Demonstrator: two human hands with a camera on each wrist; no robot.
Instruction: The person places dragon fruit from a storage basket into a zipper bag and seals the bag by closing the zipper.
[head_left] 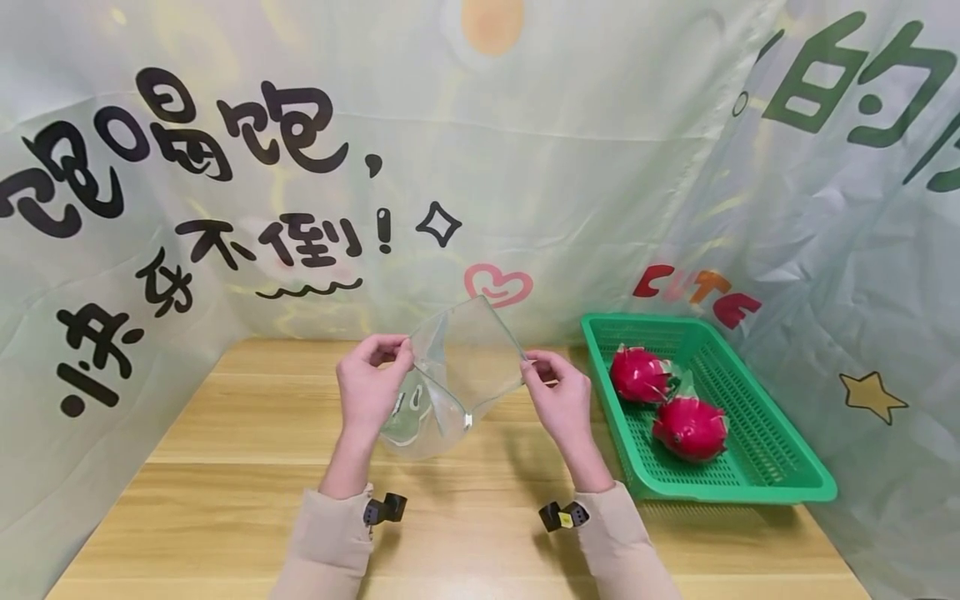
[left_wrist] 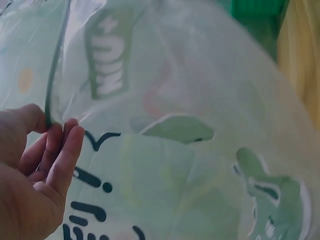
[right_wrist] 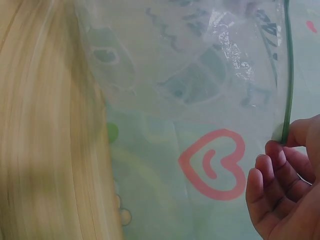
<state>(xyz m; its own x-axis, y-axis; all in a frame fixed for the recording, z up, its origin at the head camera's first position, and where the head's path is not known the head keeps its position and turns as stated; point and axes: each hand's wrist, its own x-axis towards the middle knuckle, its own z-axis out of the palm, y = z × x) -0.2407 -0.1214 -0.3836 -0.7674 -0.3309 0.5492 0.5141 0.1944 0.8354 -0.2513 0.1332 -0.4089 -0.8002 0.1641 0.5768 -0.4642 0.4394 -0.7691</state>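
Observation:
A clear plastic zip bag (head_left: pixel 480 358) with green print hangs between both hands over the wooden table, its mouth spread apart. My left hand (head_left: pixel 373 375) pinches one side of the mouth between thumb and fingers. At the opposite side, my right hand (head_left: pixel 558 392) pinches the rim the same way. A small white slider (head_left: pixel 468 420) sits on the near edge of the mouth. The left wrist view shows a green printed label (left_wrist: pixel 110 55) on the see-through film. In the right wrist view the green zip strip (right_wrist: pixel 289 75) runs down into the pinching fingertips.
To the right stands a green plastic basket (head_left: pixel 750 492) holding two red dragon fruits (head_left: pixel 692 428), (head_left: pixel 640 374). The wooden table (head_left: pixel 247 500) ends at a printed cloth backdrop (head_left: pixel 585 192) behind and at both sides.

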